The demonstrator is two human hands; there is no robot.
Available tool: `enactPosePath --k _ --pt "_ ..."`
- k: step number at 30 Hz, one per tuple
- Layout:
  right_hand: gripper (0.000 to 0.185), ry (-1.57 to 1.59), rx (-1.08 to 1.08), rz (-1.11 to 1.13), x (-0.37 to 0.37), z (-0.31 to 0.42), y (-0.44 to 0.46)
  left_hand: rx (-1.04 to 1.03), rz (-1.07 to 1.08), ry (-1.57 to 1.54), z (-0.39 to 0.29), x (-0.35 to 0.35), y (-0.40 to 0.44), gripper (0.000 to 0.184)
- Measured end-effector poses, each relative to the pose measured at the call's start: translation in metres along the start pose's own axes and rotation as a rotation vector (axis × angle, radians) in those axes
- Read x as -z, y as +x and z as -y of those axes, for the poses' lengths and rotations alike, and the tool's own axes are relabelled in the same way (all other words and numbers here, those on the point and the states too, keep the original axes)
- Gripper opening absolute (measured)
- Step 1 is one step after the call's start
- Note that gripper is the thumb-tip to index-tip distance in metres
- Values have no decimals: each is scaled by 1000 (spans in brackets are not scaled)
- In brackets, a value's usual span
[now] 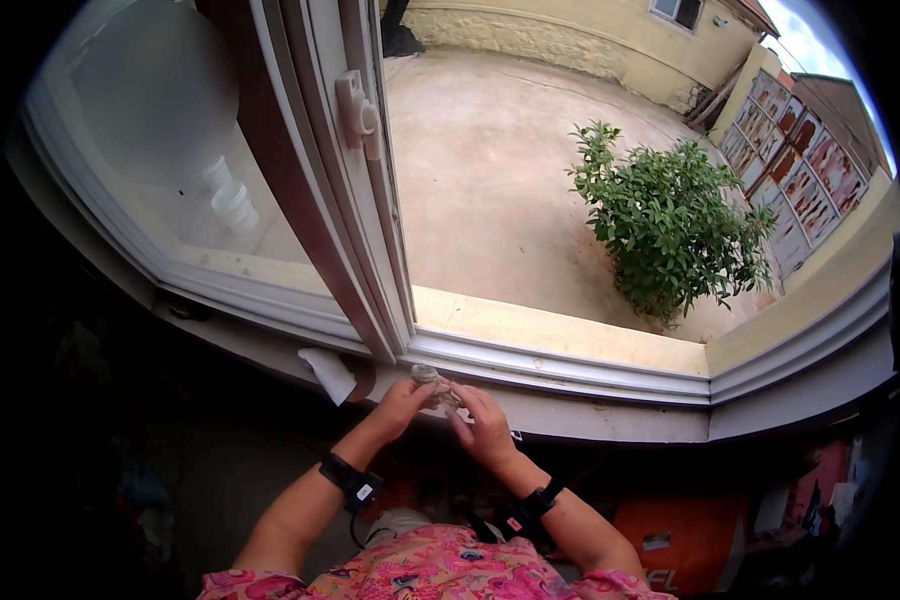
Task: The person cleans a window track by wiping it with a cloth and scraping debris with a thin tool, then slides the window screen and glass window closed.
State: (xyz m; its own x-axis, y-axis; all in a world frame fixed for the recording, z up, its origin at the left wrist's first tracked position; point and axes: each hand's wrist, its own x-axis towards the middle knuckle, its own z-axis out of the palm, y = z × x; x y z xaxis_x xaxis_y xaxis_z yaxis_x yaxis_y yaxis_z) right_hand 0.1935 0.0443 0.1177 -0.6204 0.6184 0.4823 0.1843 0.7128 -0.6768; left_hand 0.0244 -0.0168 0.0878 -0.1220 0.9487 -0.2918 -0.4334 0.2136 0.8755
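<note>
A small crumpled, pale grey-white cloth (426, 374) is bunched between my two hands, just above the inner window sill. Its exact material is hard to make out at this size. My left hand (400, 408) pinches it from the left, fingers closed round its lower side. From the right, my right hand (484, 424) has its fingers bent onto the same cloth. On the sill to the left of my hands lies a folded white paper or cloth (328, 375). Both wrists wear black straps, the left one with a small box (365, 490).
A sliding window sash (315, 180) with a latch (358, 115) stands on the left. White window tracks (570, 370) run along the sill (610, 420). Outside are a paved yard, a leafy bush (675, 225) and a rusty gate (805, 170). An orange box (680, 540) sits lower right.
</note>
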Motion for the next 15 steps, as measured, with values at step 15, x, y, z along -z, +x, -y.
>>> enactPosePath --k 15 --pt "25 -238 -287 287 -26 -45 -28 -19 -7 88 27 10 7 22"
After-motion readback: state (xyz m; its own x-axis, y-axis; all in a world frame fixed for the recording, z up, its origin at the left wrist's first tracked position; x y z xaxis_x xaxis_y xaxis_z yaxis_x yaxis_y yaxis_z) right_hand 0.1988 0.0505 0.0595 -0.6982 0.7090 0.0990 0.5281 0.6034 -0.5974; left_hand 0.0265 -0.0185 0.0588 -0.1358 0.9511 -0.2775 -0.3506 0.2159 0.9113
